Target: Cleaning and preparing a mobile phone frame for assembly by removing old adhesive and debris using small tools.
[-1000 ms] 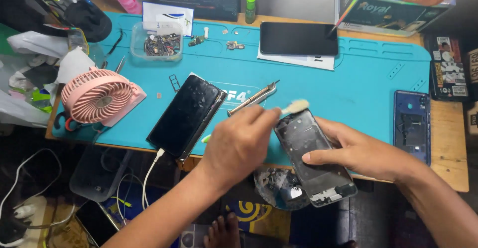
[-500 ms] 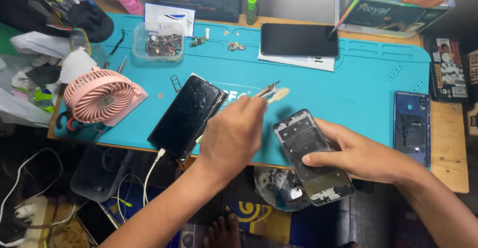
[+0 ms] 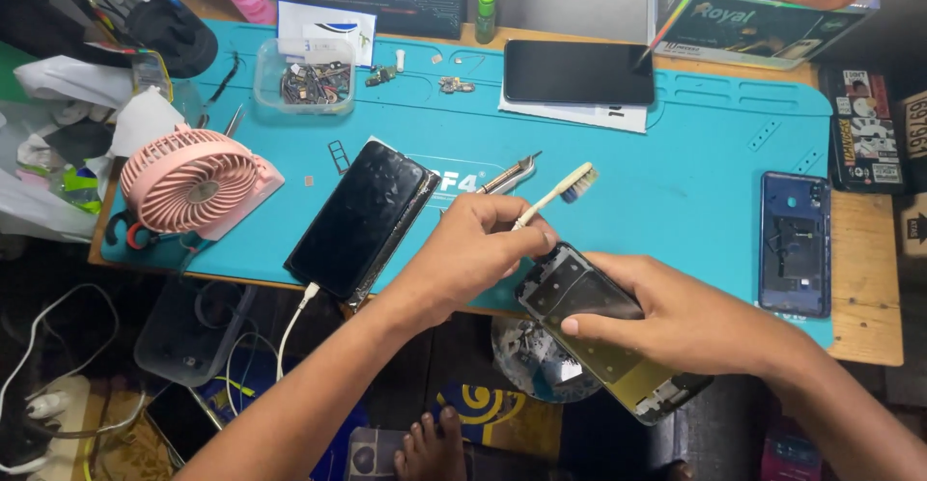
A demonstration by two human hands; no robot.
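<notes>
So the right hand is wrapped around an opened-up phone frame, fingers over the top and thumb along the near edge, holding it tilted just past the front edge of the teal mat. The frame has no screen on it: the upper part is dark grey with little cutouts, the lower part is a yellowish-gold plate, and the bottom end sticks out past the palm. The left hand is closed on a toothbrush, cream handle, worn bristles pointing up and away, lifted just above the frame's top corner. Right behind that hand sit tweezers and a black phone with a white cable plugged in. There's a pink fan to the left and a blue back cover to the right.
</notes>
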